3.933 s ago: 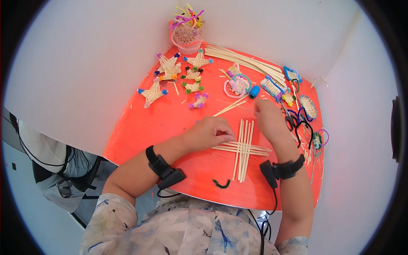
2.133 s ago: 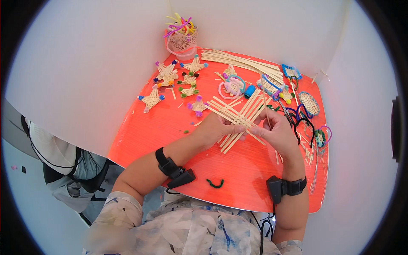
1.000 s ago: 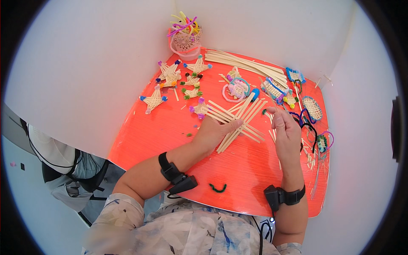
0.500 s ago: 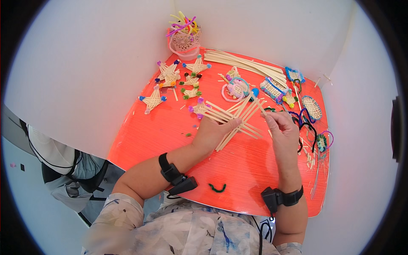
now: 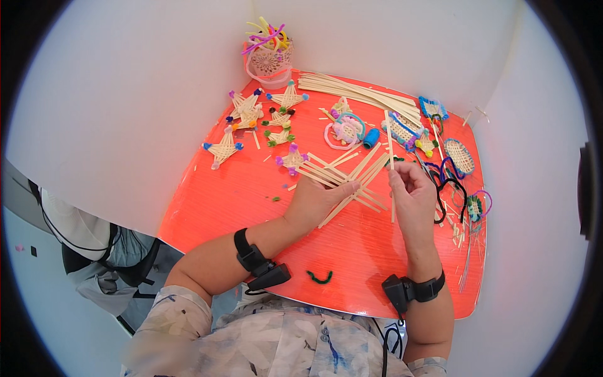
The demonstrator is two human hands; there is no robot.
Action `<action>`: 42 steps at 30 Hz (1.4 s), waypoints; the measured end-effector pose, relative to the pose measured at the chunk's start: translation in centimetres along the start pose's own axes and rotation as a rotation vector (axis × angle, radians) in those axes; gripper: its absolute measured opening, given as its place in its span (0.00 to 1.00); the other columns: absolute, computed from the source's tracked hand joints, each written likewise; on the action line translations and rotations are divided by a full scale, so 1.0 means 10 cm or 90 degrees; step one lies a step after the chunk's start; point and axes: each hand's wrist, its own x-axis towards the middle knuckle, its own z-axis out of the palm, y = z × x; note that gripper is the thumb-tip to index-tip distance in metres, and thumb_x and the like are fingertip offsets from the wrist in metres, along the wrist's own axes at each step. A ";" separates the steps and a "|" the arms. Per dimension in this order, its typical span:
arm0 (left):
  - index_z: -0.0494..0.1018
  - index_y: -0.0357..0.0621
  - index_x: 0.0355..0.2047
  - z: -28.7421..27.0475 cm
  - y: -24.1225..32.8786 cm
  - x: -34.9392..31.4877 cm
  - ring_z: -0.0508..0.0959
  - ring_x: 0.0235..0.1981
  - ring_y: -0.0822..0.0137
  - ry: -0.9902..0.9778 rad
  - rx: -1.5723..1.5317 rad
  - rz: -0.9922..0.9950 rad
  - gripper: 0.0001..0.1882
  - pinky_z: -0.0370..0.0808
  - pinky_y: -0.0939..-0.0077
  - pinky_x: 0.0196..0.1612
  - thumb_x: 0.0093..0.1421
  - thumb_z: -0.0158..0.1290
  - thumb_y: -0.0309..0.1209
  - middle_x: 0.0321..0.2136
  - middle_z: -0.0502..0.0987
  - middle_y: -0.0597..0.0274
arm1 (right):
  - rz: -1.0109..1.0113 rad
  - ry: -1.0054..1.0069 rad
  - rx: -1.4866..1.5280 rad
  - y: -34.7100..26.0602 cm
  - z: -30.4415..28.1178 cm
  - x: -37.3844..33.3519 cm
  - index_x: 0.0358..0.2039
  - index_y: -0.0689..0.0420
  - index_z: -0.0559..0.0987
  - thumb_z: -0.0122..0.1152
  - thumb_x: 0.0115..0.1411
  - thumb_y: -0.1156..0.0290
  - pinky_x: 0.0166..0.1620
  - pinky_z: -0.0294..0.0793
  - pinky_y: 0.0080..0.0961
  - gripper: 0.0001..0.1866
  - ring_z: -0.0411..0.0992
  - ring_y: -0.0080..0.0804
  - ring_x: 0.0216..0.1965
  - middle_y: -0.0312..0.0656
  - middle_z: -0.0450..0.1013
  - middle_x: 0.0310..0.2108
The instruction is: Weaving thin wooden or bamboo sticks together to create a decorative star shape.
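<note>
My left hand (image 5: 318, 200) grips a crossed bundle of pale flat weaving strips (image 5: 361, 179), thumb on top where they overlap. The strips fan out in an X shape above the table. To the right of it, my right hand (image 5: 411, 188) pinches a single pale strip (image 5: 389, 141) between thumb and fingers, held nearly upright and apart from the bundle. A small woven star with purple tips (image 5: 293, 159) lies by my left hand. Beyond the bundle is a blue thread spool (image 5: 371, 138).
Several woven stars (image 5: 224, 148) lie at the left of the red table (image 5: 251, 207). A cup of pipe cleaners (image 5: 269, 60) stands at the back corner, beside a pile of long strips (image 5: 358, 92). Small woven pieces (image 5: 459, 157) and scraps lie at right. A green pipe cleaner piece (image 5: 320, 278) lies near the front.
The strip in my right hand has swung from a slant toward the bundle to nearly upright, separate from it. My left hand keeps its hold on the crossed strips.
</note>
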 end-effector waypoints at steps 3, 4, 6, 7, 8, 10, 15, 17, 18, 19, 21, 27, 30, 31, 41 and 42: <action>0.79 0.36 0.40 0.00 0.03 -0.01 0.81 0.34 0.74 -0.015 -0.023 -0.004 0.10 0.78 0.77 0.37 0.61 0.62 0.28 0.35 0.83 0.60 | 0.000 -0.017 -0.002 0.00 -0.01 0.01 0.37 0.62 0.78 0.60 0.65 0.76 0.30 0.64 0.14 0.03 0.64 0.10 0.27 0.27 0.70 0.26; 0.79 0.36 0.40 0.00 0.02 0.00 0.81 0.34 0.74 -0.015 -0.023 -0.004 0.10 0.78 0.77 0.37 0.61 0.62 0.28 0.35 0.83 0.60 | -0.010 -0.027 0.014 0.02 -0.01 0.01 0.37 0.63 0.78 0.60 0.65 0.76 0.31 0.65 0.14 0.03 0.65 0.11 0.28 0.28 0.70 0.28; 0.78 0.35 0.40 -0.01 -0.01 0.01 0.82 0.34 0.72 -0.026 -0.097 -0.041 0.10 0.79 0.76 0.38 0.60 0.62 0.26 0.35 0.83 0.60 | -0.019 -0.037 0.030 0.04 -0.04 0.03 0.37 0.63 0.78 0.60 0.65 0.76 0.33 0.66 0.14 0.03 0.66 0.12 0.29 0.28 0.71 0.29; 0.78 0.35 0.40 -0.01 -0.01 0.01 0.82 0.34 0.72 -0.026 -0.097 -0.041 0.10 0.79 0.76 0.38 0.60 0.62 0.26 0.35 0.83 0.60 | -0.031 -0.044 0.018 0.05 -0.05 0.03 0.38 0.63 0.79 0.60 0.65 0.77 0.35 0.67 0.15 0.04 0.67 0.13 0.30 0.29 0.72 0.30; 0.78 0.36 0.40 -0.01 0.00 0.02 0.82 0.35 0.71 -0.025 -0.119 -0.080 0.09 0.79 0.76 0.38 0.60 0.62 0.26 0.35 0.83 0.60 | -0.043 -0.052 0.007 0.06 -0.06 0.04 0.38 0.63 0.79 0.61 0.64 0.77 0.36 0.69 0.16 0.04 0.68 0.14 0.32 0.30 0.72 0.31; 0.78 0.36 0.40 -0.01 0.01 0.03 0.82 0.35 0.71 -0.026 -0.142 -0.120 0.09 0.79 0.76 0.38 0.60 0.61 0.25 0.35 0.82 0.60 | -0.053 -0.052 0.013 0.07 -0.06 0.04 0.38 0.63 0.79 0.61 0.64 0.77 0.37 0.69 0.16 0.04 0.68 0.15 0.32 0.31 0.73 0.32; 0.79 0.34 0.38 -0.04 -0.04 0.05 0.82 0.32 0.72 -0.045 -0.202 -0.126 0.09 0.78 0.78 0.35 0.60 0.62 0.26 0.33 0.83 0.58 | -0.036 -0.050 0.023 0.05 -0.08 0.04 0.36 0.64 0.79 0.62 0.63 0.78 0.37 0.70 0.17 0.04 0.70 0.17 0.32 0.33 0.73 0.31; 0.79 0.34 0.39 -0.04 -0.03 0.06 0.82 0.33 0.72 -0.039 -0.209 -0.125 0.09 0.78 0.78 0.36 0.59 0.62 0.26 0.33 0.83 0.58 | -0.058 -0.052 -0.057 0.02 -0.10 0.05 0.34 0.65 0.80 0.64 0.61 0.77 0.37 0.70 0.18 0.04 0.70 0.18 0.31 0.34 0.73 0.30; 0.79 0.33 0.39 -0.04 -0.04 0.06 0.82 0.33 0.72 -0.037 -0.217 -0.124 0.09 0.78 0.78 0.37 0.59 0.62 0.25 0.34 0.83 0.58 | -0.057 -0.052 -0.058 0.02 -0.10 0.05 0.34 0.65 0.80 0.64 0.61 0.77 0.37 0.70 0.18 0.04 0.70 0.18 0.31 0.34 0.73 0.30; 0.79 0.33 0.39 -0.04 -0.03 0.06 0.82 0.33 0.72 -0.038 -0.217 -0.125 0.09 0.78 0.78 0.37 0.59 0.62 0.25 0.34 0.83 0.58 | -0.073 -0.053 -0.086 0.01 -0.11 0.05 0.34 0.65 0.80 0.64 0.61 0.77 0.36 0.70 0.18 0.04 0.69 0.18 0.30 0.35 0.72 0.29; 0.79 0.34 0.40 -0.04 0.01 0.04 0.82 0.34 0.72 -0.031 -0.154 -0.098 0.10 0.79 0.77 0.38 0.59 0.62 0.24 0.35 0.83 0.59 | -0.089 -0.053 -0.114 0.01 -0.11 0.04 0.34 0.65 0.80 0.65 0.60 0.77 0.36 0.69 0.18 0.05 0.69 0.19 0.30 0.35 0.72 0.28; 0.78 0.36 0.41 -0.02 0.03 0.01 0.81 0.37 0.70 -0.017 -0.145 -0.083 0.10 0.78 0.76 0.42 0.60 0.62 0.25 0.36 0.82 0.59 | -0.072 -0.042 -0.119 -0.06 -0.07 0.01 0.33 0.65 0.80 0.66 0.61 0.75 0.33 0.69 0.18 0.06 0.68 0.18 0.27 0.35 0.71 0.27; 0.78 0.36 0.41 -0.04 0.00 0.02 0.81 0.38 0.71 -0.025 -0.171 -0.082 0.11 0.78 0.76 0.42 0.59 0.63 0.25 0.37 0.82 0.59 | -0.063 -0.030 -0.093 -0.10 -0.06 0.00 0.33 0.65 0.80 0.65 0.61 0.75 0.32 0.69 0.18 0.06 0.68 0.17 0.26 0.34 0.72 0.27; 0.78 0.36 0.41 -0.03 0.00 0.02 0.81 0.38 0.71 -0.026 -0.170 -0.083 0.11 0.78 0.76 0.42 0.59 0.63 0.25 0.37 0.82 0.59 | -0.056 -0.044 -0.104 -0.11 -0.07 0.00 0.33 0.65 0.80 0.65 0.61 0.75 0.31 0.68 0.17 0.06 0.68 0.16 0.26 0.33 0.72 0.27; 0.78 0.36 0.41 -0.02 0.02 0.01 0.81 0.37 0.72 -0.021 -0.141 -0.087 0.11 0.78 0.76 0.42 0.59 0.63 0.24 0.37 0.82 0.59 | 0.016 -0.090 -0.046 -0.15 -0.10 0.00 0.32 0.64 0.80 0.64 0.62 0.73 0.30 0.67 0.16 0.06 0.67 0.14 0.25 0.30 0.72 0.23; 0.78 0.36 0.41 -0.03 0.01 0.01 0.81 0.37 0.72 -0.020 -0.133 -0.088 0.11 0.78 0.76 0.42 0.59 0.63 0.24 0.37 0.82 0.59 | 0.017 -0.090 -0.046 -0.16 -0.10 0.00 0.32 0.64 0.80 0.64 0.62 0.73 0.30 0.67 0.16 0.06 0.67 0.14 0.25 0.30 0.72 0.23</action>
